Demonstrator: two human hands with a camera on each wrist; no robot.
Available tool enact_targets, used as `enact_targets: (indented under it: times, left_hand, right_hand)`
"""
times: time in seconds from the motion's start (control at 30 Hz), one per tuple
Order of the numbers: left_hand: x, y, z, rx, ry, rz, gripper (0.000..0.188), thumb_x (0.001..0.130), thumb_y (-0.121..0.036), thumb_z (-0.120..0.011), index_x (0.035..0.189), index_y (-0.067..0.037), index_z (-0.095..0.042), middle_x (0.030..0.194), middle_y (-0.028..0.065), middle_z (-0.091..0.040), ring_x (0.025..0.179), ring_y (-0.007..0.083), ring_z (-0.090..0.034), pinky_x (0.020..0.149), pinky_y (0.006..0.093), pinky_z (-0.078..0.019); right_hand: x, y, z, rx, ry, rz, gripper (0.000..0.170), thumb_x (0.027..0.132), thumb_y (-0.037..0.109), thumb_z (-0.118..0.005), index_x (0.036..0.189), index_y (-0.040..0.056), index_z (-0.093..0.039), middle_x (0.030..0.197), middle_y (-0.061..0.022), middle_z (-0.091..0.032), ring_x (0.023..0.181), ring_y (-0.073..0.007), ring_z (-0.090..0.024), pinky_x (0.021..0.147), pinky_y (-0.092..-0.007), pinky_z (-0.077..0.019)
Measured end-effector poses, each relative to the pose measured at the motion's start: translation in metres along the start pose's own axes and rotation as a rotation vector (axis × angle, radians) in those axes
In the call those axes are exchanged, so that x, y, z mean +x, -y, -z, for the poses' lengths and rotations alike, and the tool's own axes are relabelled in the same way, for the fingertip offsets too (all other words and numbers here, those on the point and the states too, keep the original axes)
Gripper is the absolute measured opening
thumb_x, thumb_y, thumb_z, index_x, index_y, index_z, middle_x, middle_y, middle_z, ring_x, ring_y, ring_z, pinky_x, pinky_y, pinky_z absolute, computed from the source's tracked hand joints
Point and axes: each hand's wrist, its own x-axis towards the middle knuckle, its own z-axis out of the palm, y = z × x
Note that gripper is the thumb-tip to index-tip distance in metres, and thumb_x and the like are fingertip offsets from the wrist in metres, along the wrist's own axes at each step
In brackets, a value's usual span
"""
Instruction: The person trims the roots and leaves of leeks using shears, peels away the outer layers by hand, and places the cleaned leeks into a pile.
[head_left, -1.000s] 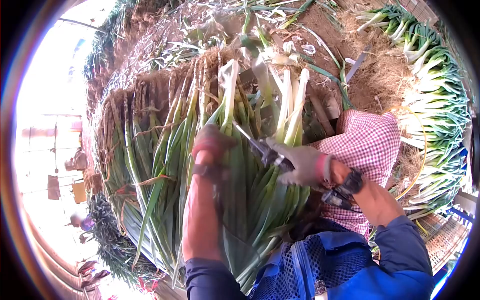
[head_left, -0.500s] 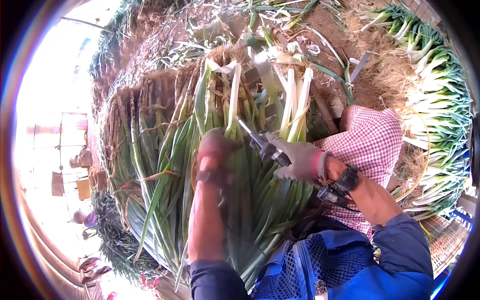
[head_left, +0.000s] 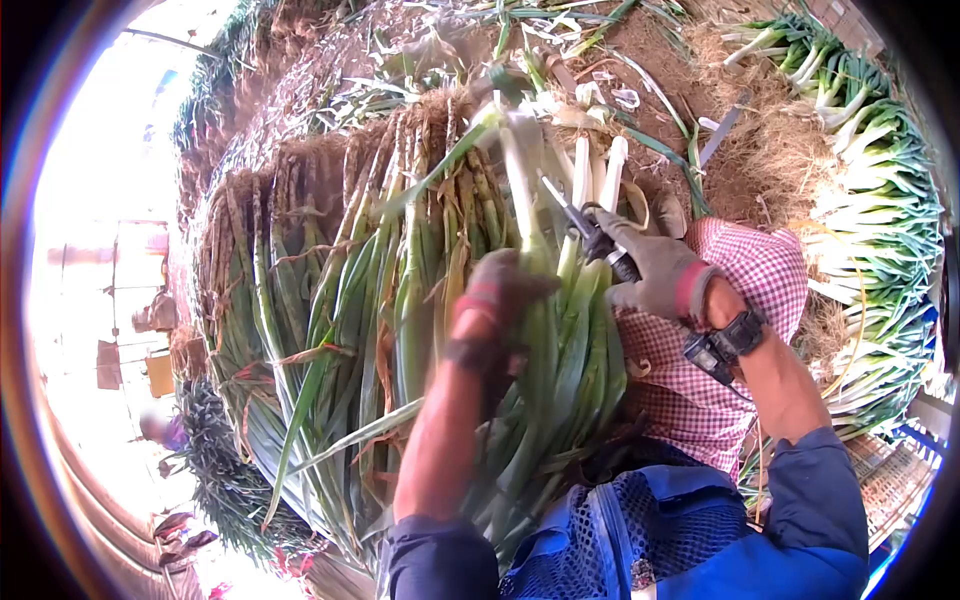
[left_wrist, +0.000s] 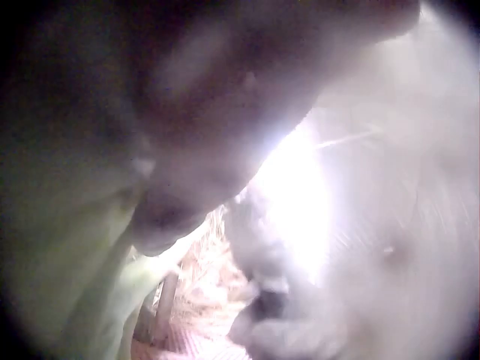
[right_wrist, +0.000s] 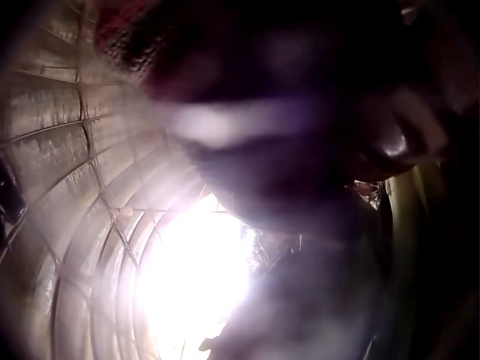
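Observation:
In the head view my gloved left hand [head_left: 497,290] grips a leek [head_left: 524,190] with a white shank, blurred by motion. My gloved right hand [head_left: 660,265] curls round the dark handle of a slim tool [head_left: 597,243], whose thin metal tip points up and left toward that leek. Two trimmed white leeks [head_left: 611,172] stand just beyond the tool. Left of my left hand lies a thick layer of untrimmed leeks [head_left: 330,270] with brown roots. Dark glove fingers [left_wrist: 202,172] beside pale green leaf fill much of the left wrist view. The right wrist view is dark and blurred.
A long row of cleaned leeks [head_left: 870,240] runs down the right side, beside heaped roots [head_left: 760,130]. Peelings [head_left: 400,80] litter the ground at the top. A checked cloth [head_left: 750,270] covers the lap, and a yellow hose curves past it.
Both hands have moved right, the right one slightly upward too. The white leek has come right with my left hand, and a loose green leaf now hangs leftward from near its top.

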Motion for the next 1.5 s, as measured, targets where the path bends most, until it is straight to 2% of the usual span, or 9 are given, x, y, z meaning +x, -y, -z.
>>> enact_targets:
  times: [0.1, 0.17, 0.2, 0.3, 0.43, 0.57, 0.73, 0.9, 1.5]
  left_hand:
    - [0.050, 0.062, -0.061, -0.513, 0.268, -0.041, 0.027, 0.092, -0.028, -0.074, 0.100, -0.002, -0.075, 0.091, 0.0088, -0.076, 0.078, 0.0175, -0.070, 0.071, 0.0330, -0.0554]
    - [-0.008, -0.015, -0.076, 0.535, 0.112, -0.141, 0.031, 0.095, -0.034, -0.069, 0.106, -0.006, -0.073, 0.093, 0.0086, -0.076, 0.085, 0.0210, -0.072, 0.077, 0.0367, -0.0564]
    - [0.014, 0.030, -0.102, 0.157, 0.051, -0.149, 0.032, 0.093, -0.035, -0.072, 0.110, -0.008, -0.072, 0.093, 0.0114, -0.074, 0.091, 0.0239, -0.073, 0.083, 0.0393, -0.0563]
    - [-0.026, -0.004, -0.086, 0.399, -0.007, -0.329, 0.041, 0.090, -0.037, -0.080, 0.115, -0.004, -0.073, 0.091, 0.0096, -0.075, 0.086, 0.0163, -0.072, 0.081, 0.0351, -0.0560]
    - [-0.039, 0.001, -0.023, 0.082, 0.139, -0.094, 0.031, 0.089, -0.022, -0.083, 0.112, -0.002, -0.076, 0.087, 0.0022, -0.073, 0.077, 0.0104, -0.064, 0.072, 0.0309, -0.0545]
    - [-0.016, 0.050, 0.030, 0.121, -0.255, -0.159, 0.015, 0.093, -0.019, -0.076, 0.101, -0.006, -0.078, 0.084, -0.0005, -0.073, 0.073, 0.0091, -0.064, 0.068, 0.0291, -0.0518]
    - [-0.012, 0.050, 0.052, 0.675, -0.670, -0.246, 0.023, 0.089, -0.033, -0.076, 0.094, -0.010, -0.076, 0.092, 0.0117, -0.074, 0.083, 0.0322, -0.072, 0.074, 0.0433, -0.0552]
    - [0.000, 0.058, 0.053, 0.736, -0.721, -0.174, 0.026, 0.088, -0.034, -0.075, 0.101, -0.012, -0.073, 0.095, 0.0131, -0.073, 0.091, 0.0380, -0.071, 0.077, 0.0486, -0.0558]
    - [0.040, 0.067, 0.040, 0.993, -0.655, -0.032, 0.030, 0.091, -0.039, -0.070, 0.100, -0.011, -0.069, 0.099, 0.0141, -0.074, 0.085, 0.0384, -0.074, 0.072, 0.0510, -0.0581]
  right_hand:
    - [0.000, 0.006, 0.008, -0.115, 0.065, 0.071, 0.106, 0.084, 0.033, -0.077, 0.169, 0.0147, -0.016, 0.115, -0.0271, -0.073, 0.102, -0.0390, -0.073, 0.096, -0.0444, -0.0546]
    - [0.013, -0.001, 0.006, -0.083, 0.085, 0.131, 0.109, 0.083, 0.035, -0.079, 0.169, 0.0148, -0.016, 0.113, -0.0275, -0.073, 0.104, -0.0398, -0.073, 0.096, -0.0434, -0.0552]
    - [0.022, -0.001, 0.008, -0.101, 0.072, 0.155, 0.111, 0.081, 0.037, -0.081, 0.169, 0.0150, -0.017, 0.113, -0.0278, -0.073, 0.104, -0.0400, -0.073, 0.095, -0.0429, -0.0555]
    - [0.048, 0.008, 0.014, -0.133, 0.088, 0.136, 0.116, 0.077, 0.039, -0.085, 0.169, 0.0142, -0.018, 0.114, -0.0287, -0.072, 0.106, -0.0408, -0.073, 0.097, -0.0425, -0.0555]
    - [0.053, 0.036, 0.014, -0.134, 0.239, 0.132, 0.110, 0.080, 0.035, -0.081, 0.168, 0.0114, -0.019, 0.117, -0.0273, -0.072, 0.108, -0.0394, -0.073, 0.096, -0.0415, -0.0555]
    - [0.064, 0.024, -0.021, -0.055, 0.320, 0.236, 0.111, 0.081, 0.034, -0.081, 0.169, 0.0108, -0.017, 0.116, -0.0259, -0.073, 0.104, -0.0388, -0.073, 0.097, -0.0407, -0.0552]
    - [0.076, 0.053, -0.007, -0.055, 0.350, 0.125, 0.107, 0.086, 0.033, -0.079, 0.169, 0.0115, -0.015, 0.122, -0.0268, -0.071, 0.108, -0.0401, -0.072, 0.101, -0.0421, -0.0526]
    - [0.082, 0.060, -0.012, -0.098, 0.451, 0.126, 0.106, 0.087, 0.034, -0.079, 0.169, 0.0128, -0.016, 0.119, -0.0266, -0.072, 0.111, -0.0419, -0.071, 0.100, -0.0438, -0.0529]
    - [0.214, 0.054, -0.004, -0.119, -0.020, 0.053, 0.092, 0.085, 0.023, -0.072, 0.164, 0.0053, -0.029, 0.127, -0.0284, -0.069, 0.115, -0.0398, -0.070, 0.101, -0.0451, -0.0550]
